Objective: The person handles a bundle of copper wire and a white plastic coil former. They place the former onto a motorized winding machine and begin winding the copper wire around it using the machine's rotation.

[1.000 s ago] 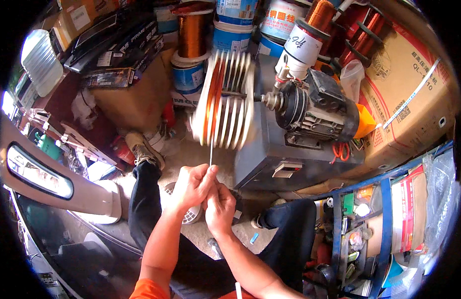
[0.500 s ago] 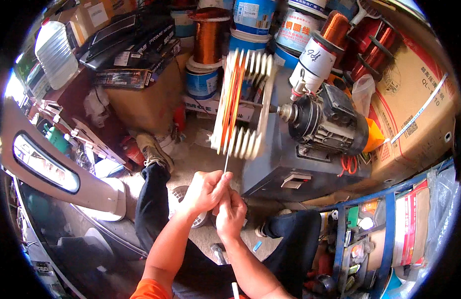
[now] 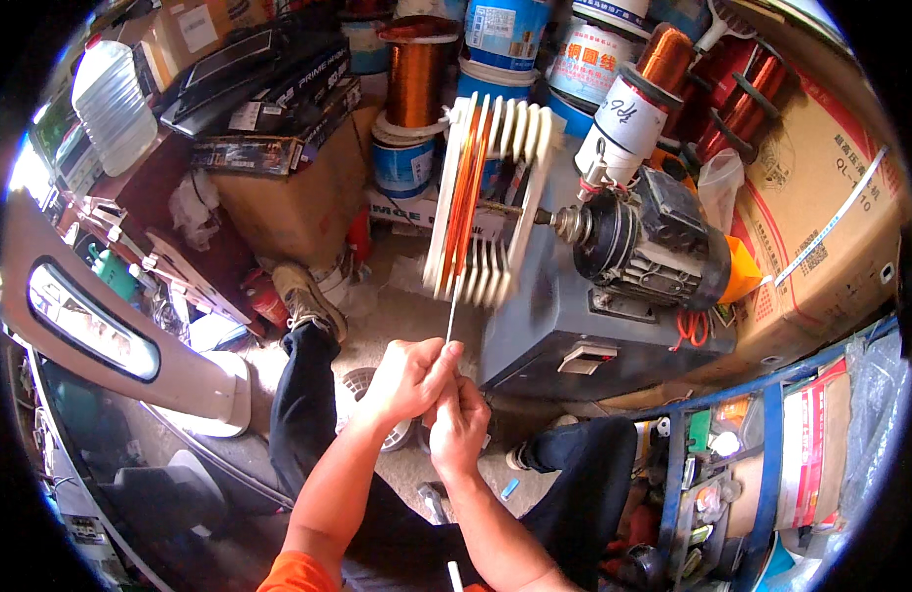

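Note:
My left hand (image 3: 406, 380) is closed in a pinch low in front of a winding former, with the thumb along a thin pale wire (image 3: 452, 314). My right hand (image 3: 458, 426) is pressed against it just below, fingers curled round the same strand. From my fingertips the wire runs up to the lower end of the white slotted winding former (image 3: 438, 242). Orange-copper turns (image 3: 468, 197) lie in the former's left slots; the other slots show no wire. The former sits on a shaft from a dark electric motor (image 3: 653, 242). What lies inside my fists is hidden.
The motor is mounted on a grey metal cabinet (image 3: 535, 335) with a switch. Copper wire spools (image 3: 416, 84) and paint-type buckets (image 3: 505, 35) stand behind. A large carton (image 3: 811, 197) is at right, above a blue-framed rack (image 3: 771, 444). A pale curved lamp-like arm (image 3: 199, 385) is at left.
The former has shifted slightly and is at a different turn angle, its lower slotted bar now higher. My hands have kept their place and grip.

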The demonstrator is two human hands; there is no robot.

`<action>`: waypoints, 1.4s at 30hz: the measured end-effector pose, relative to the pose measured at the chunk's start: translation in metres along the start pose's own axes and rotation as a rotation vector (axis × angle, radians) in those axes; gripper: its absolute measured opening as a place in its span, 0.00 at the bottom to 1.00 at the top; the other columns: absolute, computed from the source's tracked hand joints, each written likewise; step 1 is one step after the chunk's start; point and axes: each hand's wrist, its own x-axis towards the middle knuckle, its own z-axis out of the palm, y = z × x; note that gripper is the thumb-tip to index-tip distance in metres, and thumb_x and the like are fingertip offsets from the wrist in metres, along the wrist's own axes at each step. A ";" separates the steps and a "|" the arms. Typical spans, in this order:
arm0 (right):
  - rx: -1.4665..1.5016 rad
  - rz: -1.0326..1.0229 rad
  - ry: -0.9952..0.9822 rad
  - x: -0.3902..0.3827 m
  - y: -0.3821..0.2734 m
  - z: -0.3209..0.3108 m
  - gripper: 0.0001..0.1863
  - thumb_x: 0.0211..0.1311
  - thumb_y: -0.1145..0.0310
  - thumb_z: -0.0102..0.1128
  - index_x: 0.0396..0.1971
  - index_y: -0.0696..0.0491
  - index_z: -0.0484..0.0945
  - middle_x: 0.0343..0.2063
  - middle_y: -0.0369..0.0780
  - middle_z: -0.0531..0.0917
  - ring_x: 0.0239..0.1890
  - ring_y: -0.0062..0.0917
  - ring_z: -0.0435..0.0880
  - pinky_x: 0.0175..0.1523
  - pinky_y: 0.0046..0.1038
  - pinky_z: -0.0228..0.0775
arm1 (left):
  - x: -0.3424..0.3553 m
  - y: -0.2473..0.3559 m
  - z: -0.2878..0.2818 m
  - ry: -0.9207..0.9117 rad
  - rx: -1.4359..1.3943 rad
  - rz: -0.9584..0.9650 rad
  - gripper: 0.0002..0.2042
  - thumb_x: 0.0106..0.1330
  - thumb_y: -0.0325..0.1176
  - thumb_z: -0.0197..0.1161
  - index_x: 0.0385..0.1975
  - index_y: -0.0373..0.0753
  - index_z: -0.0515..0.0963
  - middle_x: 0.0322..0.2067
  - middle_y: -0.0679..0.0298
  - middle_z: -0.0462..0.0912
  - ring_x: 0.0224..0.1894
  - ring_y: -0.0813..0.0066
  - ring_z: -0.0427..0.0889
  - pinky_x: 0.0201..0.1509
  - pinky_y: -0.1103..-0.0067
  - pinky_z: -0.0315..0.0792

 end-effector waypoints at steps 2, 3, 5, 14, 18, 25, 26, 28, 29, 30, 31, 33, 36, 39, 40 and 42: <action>0.006 -0.001 0.010 0.000 0.004 -0.001 0.17 0.68 0.62 0.51 0.19 0.52 0.68 0.12 0.27 0.67 0.14 0.09 0.62 0.19 0.17 0.50 | 0.000 0.001 0.000 -0.005 -0.006 -0.007 0.19 0.67 0.39 0.54 0.17 0.32 0.72 0.12 0.51 0.73 0.16 0.54 0.77 0.21 0.70 0.69; 0.005 0.001 0.009 -0.001 0.003 -0.001 0.17 0.68 0.62 0.51 0.19 0.52 0.68 0.12 0.27 0.67 0.14 0.09 0.62 0.19 0.17 0.51 | -0.001 0.002 0.000 -0.007 -0.009 -0.012 0.19 0.67 0.39 0.54 0.17 0.32 0.72 0.12 0.51 0.73 0.16 0.54 0.77 0.21 0.70 0.69; 0.003 0.003 0.005 0.000 0.002 -0.001 0.17 0.68 0.62 0.51 0.19 0.52 0.68 0.12 0.27 0.67 0.14 0.09 0.62 0.19 0.17 0.51 | 0.000 -0.001 0.000 -0.006 -0.011 0.003 0.19 0.67 0.39 0.54 0.17 0.32 0.72 0.12 0.51 0.73 0.16 0.54 0.77 0.21 0.70 0.69; 0.031 0.027 -0.029 -0.002 0.011 -0.008 0.11 0.69 0.67 0.51 0.32 0.59 0.75 0.20 0.27 0.71 0.21 0.07 0.65 0.23 0.14 0.55 | 0.000 -0.004 0.002 0.002 -0.003 0.023 0.18 0.67 0.38 0.54 0.16 0.33 0.71 0.12 0.50 0.72 0.17 0.50 0.75 0.21 0.69 0.68; 0.073 0.058 -0.032 -0.002 0.010 -0.008 0.12 0.69 0.65 0.51 0.29 0.57 0.73 0.18 0.27 0.70 0.19 0.08 0.64 0.22 0.15 0.53 | -0.001 -0.005 0.003 0.010 -0.015 0.029 0.18 0.67 0.38 0.54 0.16 0.33 0.71 0.12 0.50 0.72 0.16 0.50 0.75 0.20 0.69 0.68; 0.019 0.016 0.022 0.000 0.006 -0.001 0.17 0.69 0.61 0.51 0.19 0.52 0.68 0.13 0.27 0.67 0.14 0.09 0.62 0.19 0.17 0.50 | -0.001 -0.005 0.003 0.010 -0.011 0.028 0.18 0.67 0.38 0.54 0.16 0.33 0.71 0.11 0.51 0.72 0.16 0.52 0.76 0.20 0.69 0.67; 0.003 -0.001 0.025 0.000 0.007 -0.001 0.17 0.69 0.62 0.51 0.19 0.52 0.68 0.13 0.27 0.67 0.14 0.09 0.62 0.19 0.17 0.49 | 0.000 -0.004 0.003 0.011 -0.012 0.034 0.19 0.67 0.38 0.54 0.16 0.33 0.71 0.11 0.51 0.72 0.15 0.52 0.76 0.20 0.70 0.67; 0.042 0.039 0.015 0.000 0.006 -0.001 0.17 0.68 0.62 0.51 0.19 0.52 0.69 0.13 0.27 0.67 0.14 0.09 0.61 0.19 0.17 0.49 | 0.000 -0.004 0.002 0.010 -0.008 0.030 0.19 0.67 0.38 0.54 0.16 0.33 0.71 0.11 0.51 0.72 0.15 0.53 0.75 0.20 0.70 0.67; 0.062 0.060 0.010 -0.001 0.005 -0.001 0.16 0.68 0.63 0.51 0.19 0.52 0.69 0.13 0.27 0.67 0.15 0.09 0.61 0.19 0.17 0.49 | -0.001 -0.004 0.001 0.007 -0.003 0.020 0.19 0.67 0.38 0.54 0.16 0.33 0.71 0.11 0.51 0.72 0.15 0.53 0.75 0.20 0.70 0.67; 0.053 0.052 0.011 -0.001 0.004 0.000 0.16 0.68 0.63 0.51 0.20 0.52 0.69 0.13 0.27 0.67 0.15 0.09 0.61 0.19 0.17 0.49 | -0.001 -0.004 0.001 0.004 0.001 0.010 0.19 0.67 0.38 0.55 0.16 0.33 0.71 0.11 0.51 0.72 0.14 0.54 0.75 0.20 0.70 0.67; 0.045 0.043 0.013 -0.001 0.003 0.001 0.16 0.68 0.63 0.51 0.20 0.52 0.69 0.13 0.27 0.66 0.15 0.09 0.61 0.19 0.16 0.49 | -0.001 -0.002 0.000 0.006 -0.005 0.003 0.19 0.67 0.38 0.55 0.16 0.33 0.71 0.11 0.51 0.72 0.14 0.54 0.75 0.20 0.70 0.67; 0.039 0.031 0.017 -0.001 0.003 0.000 0.16 0.68 0.64 0.51 0.20 0.53 0.69 0.13 0.27 0.66 0.15 0.09 0.61 0.19 0.16 0.49 | -0.001 -0.001 0.002 0.000 -0.023 -0.011 0.19 0.67 0.38 0.55 0.16 0.33 0.71 0.11 0.51 0.72 0.14 0.54 0.74 0.19 0.70 0.67; 0.081 0.030 0.002 0.000 0.002 0.001 0.14 0.69 0.64 0.51 0.23 0.54 0.71 0.15 0.26 0.67 0.16 0.08 0.61 0.20 0.16 0.49 | 0.001 -0.008 0.004 0.034 -0.030 0.037 0.19 0.67 0.38 0.55 0.16 0.32 0.71 0.11 0.50 0.72 0.14 0.54 0.74 0.19 0.71 0.67; 0.099 0.041 -0.048 -0.001 0.015 -0.006 0.13 0.68 0.69 0.51 0.47 0.61 0.76 0.25 0.29 0.75 0.23 0.07 0.66 0.26 0.13 0.57 | -0.001 -0.011 0.004 0.036 0.040 0.052 0.19 0.68 0.38 0.53 0.16 0.32 0.71 0.11 0.54 0.71 0.12 0.65 0.71 0.19 0.73 0.64; 0.072 0.057 -0.029 -0.001 0.018 -0.006 0.13 0.68 0.70 0.51 0.47 0.61 0.76 0.26 0.29 0.76 0.24 0.08 0.67 0.28 0.13 0.59 | -0.001 -0.011 0.005 0.046 -0.008 0.046 0.19 0.68 0.38 0.53 0.16 0.32 0.71 0.11 0.54 0.71 0.12 0.65 0.72 0.19 0.73 0.65; 0.030 0.059 -0.054 0.001 0.013 -0.009 0.13 0.68 0.70 0.51 0.46 0.61 0.76 0.27 0.30 0.78 0.26 0.10 0.69 0.30 0.14 0.62 | 0.001 -0.001 0.003 0.033 -0.018 0.037 0.19 0.68 0.37 0.54 0.16 0.32 0.72 0.11 0.53 0.72 0.13 0.64 0.74 0.19 0.73 0.66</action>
